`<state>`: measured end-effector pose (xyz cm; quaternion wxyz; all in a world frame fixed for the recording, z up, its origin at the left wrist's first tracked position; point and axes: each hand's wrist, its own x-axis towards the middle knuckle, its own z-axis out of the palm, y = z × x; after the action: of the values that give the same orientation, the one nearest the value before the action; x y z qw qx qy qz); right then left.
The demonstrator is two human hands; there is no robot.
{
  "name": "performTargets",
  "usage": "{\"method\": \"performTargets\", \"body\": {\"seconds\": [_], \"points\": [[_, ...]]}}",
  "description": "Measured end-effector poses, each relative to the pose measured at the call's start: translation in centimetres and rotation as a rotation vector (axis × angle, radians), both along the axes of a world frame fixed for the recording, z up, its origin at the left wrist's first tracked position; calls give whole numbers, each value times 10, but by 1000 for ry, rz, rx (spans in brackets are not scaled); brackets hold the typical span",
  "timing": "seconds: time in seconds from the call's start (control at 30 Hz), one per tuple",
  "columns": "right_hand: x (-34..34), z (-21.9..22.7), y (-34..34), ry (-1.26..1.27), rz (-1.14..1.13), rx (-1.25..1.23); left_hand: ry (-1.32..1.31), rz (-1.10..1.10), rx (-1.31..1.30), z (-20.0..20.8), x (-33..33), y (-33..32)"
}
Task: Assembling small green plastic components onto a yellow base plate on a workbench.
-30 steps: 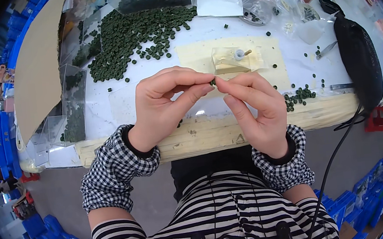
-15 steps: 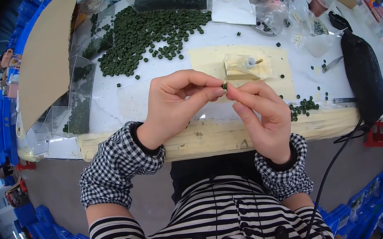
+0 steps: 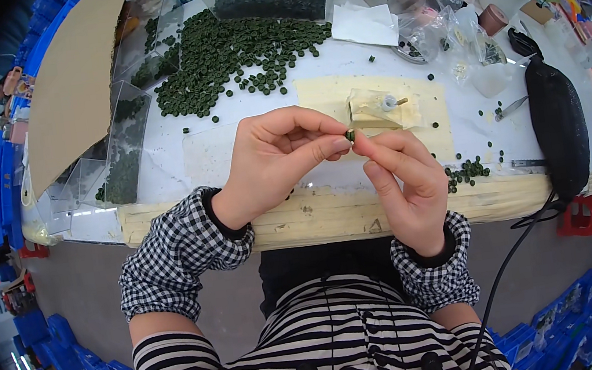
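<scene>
My left hand (image 3: 277,154) pinches a small dark green round piece (image 3: 350,135) between thumb and forefinger above the table's near part. My right hand (image 3: 407,179) meets it from the other side. Its forefinger tip touches the piece, while its thumb sits lower and apart, with nothing seen between them. Just beyond the right fingers stands a tape-wrapped block (image 3: 372,110) with a whitish fitting and a brass-coloured pin (image 3: 401,102) sticking out sideways.
A large heap of similar green pieces (image 3: 222,61) spreads at the back left, beside clear bins (image 3: 132,142) and cardboard (image 3: 73,86). More pieces (image 3: 468,171) lie near my right wrist. Tweezers (image 3: 512,108), a black padded pouch (image 3: 559,127) and plastic bags (image 3: 465,31) are on the right.
Both hands stay almost in place around the green piece, which now looks slightly turned, with a lighter side showing. The whole view has shifted a little.
</scene>
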<state>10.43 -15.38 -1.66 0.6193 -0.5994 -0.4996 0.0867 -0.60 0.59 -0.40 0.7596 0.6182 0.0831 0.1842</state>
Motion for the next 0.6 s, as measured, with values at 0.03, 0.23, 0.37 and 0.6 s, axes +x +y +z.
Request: {"method": "performTargets", "body": {"seconds": [0.03,0.23,0.37,0.6], "points": [[0,0,-1,-2,-3,-5,-4,8,14,0,0,-1],[0,1,-1,-12,-15,-5,-6,28,67,0,0,-2],[0,0,0,-3,-12,-2,-41,60,187,-2,1,-2],[0,0,0,-17,-2,3,-7,7,32,0,0,0]]}}
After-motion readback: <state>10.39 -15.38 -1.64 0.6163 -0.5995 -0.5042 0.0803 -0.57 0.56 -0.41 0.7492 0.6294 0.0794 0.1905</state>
